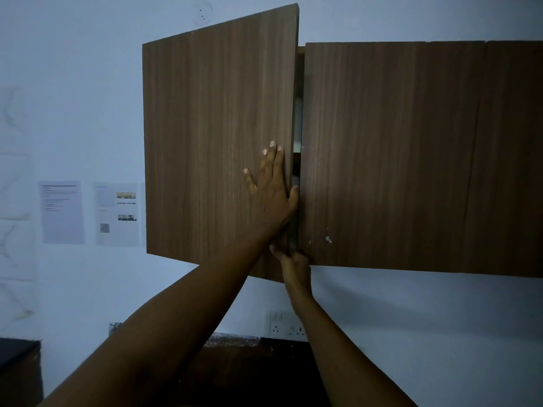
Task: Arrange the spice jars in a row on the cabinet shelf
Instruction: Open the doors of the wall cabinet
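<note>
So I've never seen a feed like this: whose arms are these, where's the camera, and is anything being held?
There is no machine here: the arms belong to a person, and the single picture comes from a wide-angle camera worn on their head, looking up at a wooden wall cabinet. The left hand lies flat with straight fingers against the left cabinet door, which stands ajar. The right hand curls round that door's bottom corner, beside the closed right door. No spice jars can be made out; the gap between the doors is too dark. Printed sheets hang on the wall.
</note>
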`<action>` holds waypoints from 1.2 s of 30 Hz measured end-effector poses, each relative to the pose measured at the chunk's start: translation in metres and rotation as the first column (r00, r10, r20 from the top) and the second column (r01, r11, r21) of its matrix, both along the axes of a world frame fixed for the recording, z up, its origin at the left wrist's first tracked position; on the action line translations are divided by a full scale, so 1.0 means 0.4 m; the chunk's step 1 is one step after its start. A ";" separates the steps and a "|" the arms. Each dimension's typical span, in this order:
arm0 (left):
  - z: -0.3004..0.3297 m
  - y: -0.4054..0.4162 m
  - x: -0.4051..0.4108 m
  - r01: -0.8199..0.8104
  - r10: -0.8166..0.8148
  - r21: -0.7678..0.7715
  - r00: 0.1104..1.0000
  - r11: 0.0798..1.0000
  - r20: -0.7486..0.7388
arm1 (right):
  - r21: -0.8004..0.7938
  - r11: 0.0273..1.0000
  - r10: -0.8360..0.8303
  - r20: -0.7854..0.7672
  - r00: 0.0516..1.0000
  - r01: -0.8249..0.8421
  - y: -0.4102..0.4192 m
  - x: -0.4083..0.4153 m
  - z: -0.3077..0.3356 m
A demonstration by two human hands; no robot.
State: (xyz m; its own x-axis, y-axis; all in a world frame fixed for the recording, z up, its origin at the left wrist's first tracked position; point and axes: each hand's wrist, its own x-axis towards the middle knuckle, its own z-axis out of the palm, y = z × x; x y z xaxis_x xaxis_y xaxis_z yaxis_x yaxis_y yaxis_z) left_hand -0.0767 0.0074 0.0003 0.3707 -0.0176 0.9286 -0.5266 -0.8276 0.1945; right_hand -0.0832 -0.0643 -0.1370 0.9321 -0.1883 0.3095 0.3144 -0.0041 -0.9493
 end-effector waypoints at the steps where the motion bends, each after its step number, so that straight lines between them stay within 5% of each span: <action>1: 0.000 -0.001 -0.024 0.000 0.000 -0.024 1.000 1.000 0.009 | -0.005 1.000 -0.015 0.096 0.995 0.015 0.000 -0.023 0.014; 8: 0.016 0.072 -0.222 0.137 -0.110 -0.230 0.986 0.963 0.125 | -0.133 0.989 0.031 0.601 0.799 0.062 0.061 -0.214 0.158; 12: 0.019 0.177 -0.334 0.206 -0.179 -0.204 0.973 0.957 0.143 | -0.167 0.986 0.112 0.752 0.649 0.023 0.153 -0.297 0.158; 20: -0.026 0.416 -0.510 0.109 -0.051 -0.319 0.982 0.942 0.184 | -0.172 0.981 0.190 0.816 0.546 -0.085 0.421 -0.418 0.121; 25: -0.058 0.596 -0.600 -0.074 0.166 -0.382 0.963 0.921 0.213 | -0.278 0.953 0.299 0.800 0.520 -0.119 0.605 -0.482 0.110; 36: -0.063 0.872 -0.660 -0.291 0.357 -0.429 0.931 0.855 0.080 | -0.401 0.912 0.293 0.785 0.546 0.089 0.907 -0.539 0.104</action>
